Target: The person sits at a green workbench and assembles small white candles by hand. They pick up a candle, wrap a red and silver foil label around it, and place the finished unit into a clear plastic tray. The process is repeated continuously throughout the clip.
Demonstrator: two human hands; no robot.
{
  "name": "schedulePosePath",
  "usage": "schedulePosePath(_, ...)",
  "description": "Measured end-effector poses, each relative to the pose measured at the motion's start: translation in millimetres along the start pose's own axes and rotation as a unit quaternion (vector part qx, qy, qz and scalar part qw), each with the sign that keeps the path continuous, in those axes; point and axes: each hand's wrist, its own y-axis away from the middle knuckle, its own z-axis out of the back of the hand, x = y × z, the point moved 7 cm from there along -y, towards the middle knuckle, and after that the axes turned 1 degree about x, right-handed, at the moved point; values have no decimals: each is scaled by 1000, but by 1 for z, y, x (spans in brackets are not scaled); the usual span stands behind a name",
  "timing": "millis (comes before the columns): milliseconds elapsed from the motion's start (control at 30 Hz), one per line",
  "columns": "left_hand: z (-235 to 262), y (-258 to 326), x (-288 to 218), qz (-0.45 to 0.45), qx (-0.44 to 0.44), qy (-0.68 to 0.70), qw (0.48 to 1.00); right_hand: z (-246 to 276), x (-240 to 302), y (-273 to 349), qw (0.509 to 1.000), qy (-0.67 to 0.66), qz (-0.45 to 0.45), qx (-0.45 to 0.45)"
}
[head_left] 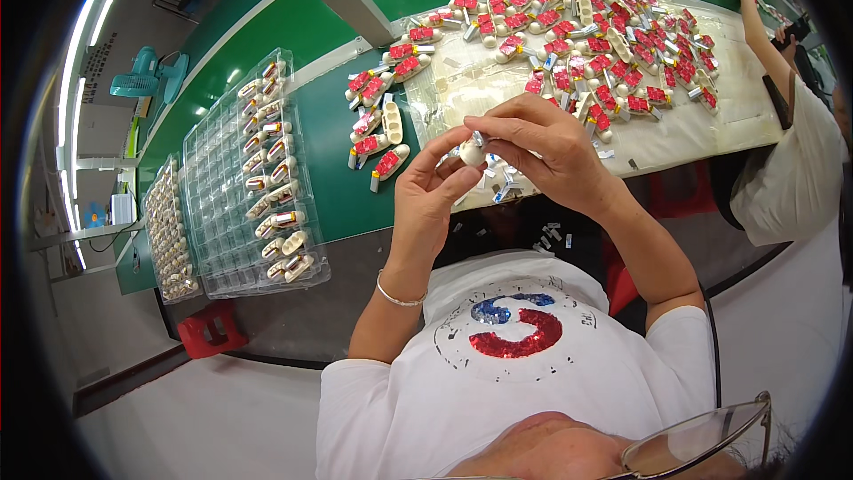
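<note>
- Cream piece (471,155) is held between both hands, above the near edge of the worktop (342,200); rounded end is turned toward the body, silver bit on the far side.
- Left hand (428,191): piece is cradled from the left by thumb and curled fingers.
- Right hand (555,151): silver bit is pinched between thumb and forefinger, reached from the right. Neither hand is nearer; contact is shared.
- Long axis can't be told, since most of the piece is covered by the fingers.
- Loose blue-and-white strips (508,191) are scattered just below the right hand, at the worktop edge.
- Red-labelled pieces (388,163) are spread beyond the hands and to the right; forward room is limited by them.
- To the left, a green strip is left bare before the clear tray (209,204); its right-hand columns are filled.
- Co-worker's arm (757,40) is seen far right, well apart.
</note>
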Motion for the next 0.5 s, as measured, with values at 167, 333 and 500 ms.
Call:
schedulePosePath(167, -1, 3, -5, -15, -28, -40, 999, 2, 2, 3, 1000, -1, -23, -15)
schedulePosePath(333, -17, 5, -9, -25, 12, 41, 999, 6, -8, 4, 981, -131, -132, -62)
schedulePosePath(500, -21, 6, -15, -120, 8, 6, 993, 2, -20, 9, 946, -247, -186, -97)
